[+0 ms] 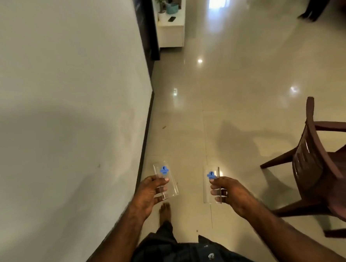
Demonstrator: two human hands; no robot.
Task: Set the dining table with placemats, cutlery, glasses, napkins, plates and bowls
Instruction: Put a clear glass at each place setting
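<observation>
Clear glass tumblers, one in each hand, carry a small blue sticker whose print is too blurred to read. The left hand (149, 195) curls its grip round the left clear tumbler (165, 180), thumb across the front just below the sticker. The right hand (229, 192) grips the right clear tumbler (211, 186) the same way. Both glasses look empty and are held out over the glossy beige tiled floor (236, 86), between a grey wall (54, 97) and a dark brown wooden chair (320, 170).
</observation>
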